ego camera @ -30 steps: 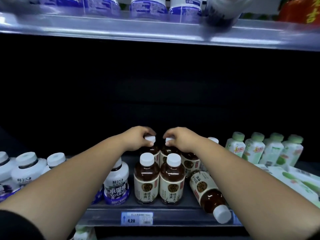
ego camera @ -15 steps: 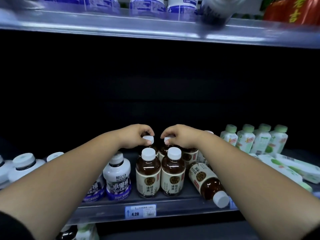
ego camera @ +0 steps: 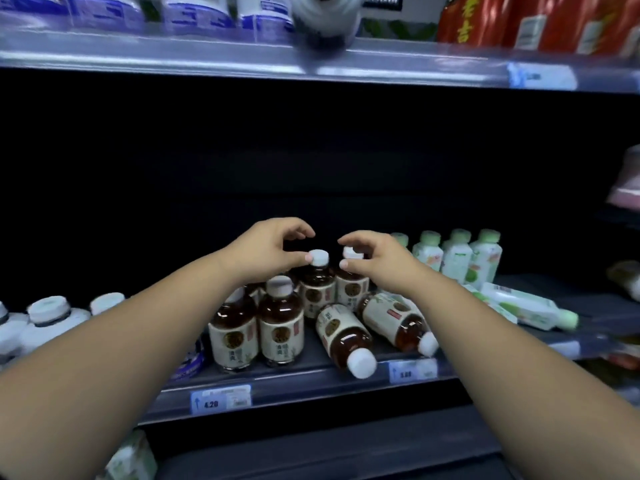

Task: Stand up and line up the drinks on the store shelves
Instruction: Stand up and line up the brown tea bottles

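Brown tea bottles sit mid-shelf on the middle shelf [ego camera: 311, 379], white caps, cream labels. Rear left bottle [ego camera: 317, 289] and rear right bottle [ego camera: 349, 289] upright, side by side, touching. Front pair [ego camera: 258, 327] upright too, side by side, near the shelf lip and left of the rear ones. Two fallen bottles [ego camera: 343, 337] lie on their sides to the right of the front pair, caps pointing at the lip, the right one partly under the right forearm. Left hand [ego camera: 266, 251]: thumb tip touches the side of the rear left bottle's cap, fingers arched above it with a visible gap, so no pinch. Right hand [ego camera: 377, 261]: the rear right bottle's cap sits between forefinger and thumb; can't tell if they actually clamp it. Further right, green-capped white bottles [ego camera: 457, 258] upright in a row, one more [ego camera: 526, 306] lying flat in front of them. Left side: squat white bottles [ego camera: 48, 317], upright. Price tag [ego camera: 220, 400] on the lip reads 4.20. Upper shelf: blue-labelled bottles [ego camera: 194, 12], blurred, and red packs [ego camera: 519, 22] at right.
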